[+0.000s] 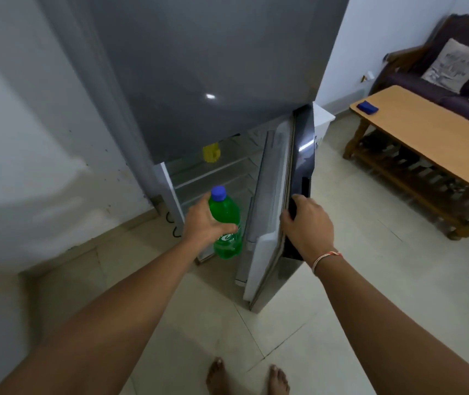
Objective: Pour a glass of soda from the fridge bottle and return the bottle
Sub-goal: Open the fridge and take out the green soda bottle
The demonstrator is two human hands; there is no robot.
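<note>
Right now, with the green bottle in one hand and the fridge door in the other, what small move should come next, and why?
Probably draw the green soda bottle back clear of the fridge opening. The left hand grips it upright, cap on, at the front of the open compartment, while the right hand holds the lower door ajar. Whether the bottle is leaving or being returned cannot be told from this picture.

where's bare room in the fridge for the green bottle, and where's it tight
The wire shelves look bare apart from a yellow item at the back. It is tighter at the front, where the left hand grips the green bottle beside the open door, held by the right hand.
</note>
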